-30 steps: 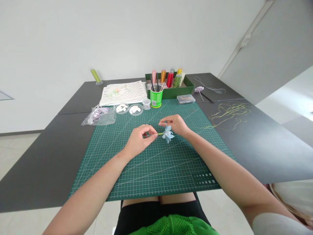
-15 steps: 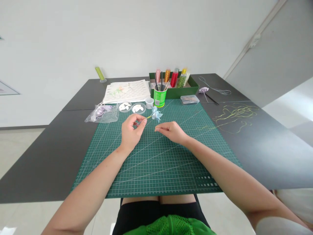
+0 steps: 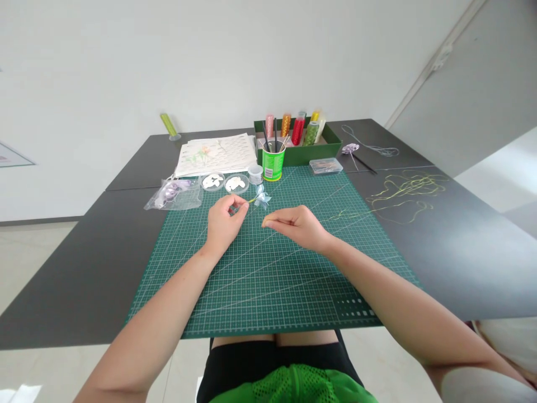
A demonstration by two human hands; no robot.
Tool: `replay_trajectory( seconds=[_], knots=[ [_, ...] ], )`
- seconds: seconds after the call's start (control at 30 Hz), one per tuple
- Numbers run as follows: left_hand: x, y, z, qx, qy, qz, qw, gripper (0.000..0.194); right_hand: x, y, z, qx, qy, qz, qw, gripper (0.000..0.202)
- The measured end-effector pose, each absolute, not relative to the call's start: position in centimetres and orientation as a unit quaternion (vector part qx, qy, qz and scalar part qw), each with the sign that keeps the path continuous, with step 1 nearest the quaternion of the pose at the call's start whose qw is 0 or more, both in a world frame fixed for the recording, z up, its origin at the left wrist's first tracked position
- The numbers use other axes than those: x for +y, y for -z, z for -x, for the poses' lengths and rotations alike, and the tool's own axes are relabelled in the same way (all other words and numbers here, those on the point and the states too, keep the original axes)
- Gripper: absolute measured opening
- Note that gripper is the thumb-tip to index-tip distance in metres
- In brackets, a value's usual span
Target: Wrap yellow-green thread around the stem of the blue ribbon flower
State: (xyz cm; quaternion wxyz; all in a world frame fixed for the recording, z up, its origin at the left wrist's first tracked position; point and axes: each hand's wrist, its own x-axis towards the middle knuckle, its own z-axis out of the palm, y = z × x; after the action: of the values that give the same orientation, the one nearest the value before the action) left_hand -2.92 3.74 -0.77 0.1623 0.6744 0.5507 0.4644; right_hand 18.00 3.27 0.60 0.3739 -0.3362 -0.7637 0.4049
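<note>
Between the thumb and fingers of my left hand [image 3: 226, 221] is the thin yellow-green stem of a light blue artificial flower [image 3: 262, 197]. The flower's petals point to the right, over the cutting mat [image 3: 260, 280]. Just right of and below the bloom, my right hand [image 3: 296, 224] is closed in a pinch; whatever its fingertips hold is too fine to make out. Loose yellow-green thread [image 3: 403, 190] lies in a tangle on the right, and a strand of it runs across the mat toward my right wrist.
Behind my hands stand a green can [image 3: 273, 163] of sticks, dishes of white pieces [image 3: 236, 183] and a small lidded tub [image 3: 255, 173]. Farther back are a green box [image 3: 302, 154] with thread spools and some paper sheets [image 3: 216, 157]. A plastic bag [image 3: 174, 194] lies left, a clear case [image 3: 326, 166] right.
The flower has shifted slightly left and been tilted a little downward in my left hand. My right hand stays pinched, a touch further left. The camera view has moved slightly.
</note>
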Motion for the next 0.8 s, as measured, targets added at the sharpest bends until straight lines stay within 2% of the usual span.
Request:
replay_trajectory(
  seconds=[0.37, 0.6, 0.8],
  knots=[
    [2.4, 0.8, 1.1, 0.499, -0.334, -0.773, 0.202, 0.013, 4.7, -1.8, -19.3, -0.632, -0.478, 0.354, 0.497, 0.029],
    [2.0, 0.5, 1.0, 0.446, -0.334, -0.799, 0.229, 0.011, 5.1, -1.8, -19.6, -0.624, -0.465, 0.362, 0.513, 0.017],
    [1.7, 0.5, 1.0, 0.417, -0.323, -0.816, 0.236, 0.013, 6.5, -0.2, -19.9, -0.656, -0.418, 0.383, 0.499, 0.016]
  ],
)
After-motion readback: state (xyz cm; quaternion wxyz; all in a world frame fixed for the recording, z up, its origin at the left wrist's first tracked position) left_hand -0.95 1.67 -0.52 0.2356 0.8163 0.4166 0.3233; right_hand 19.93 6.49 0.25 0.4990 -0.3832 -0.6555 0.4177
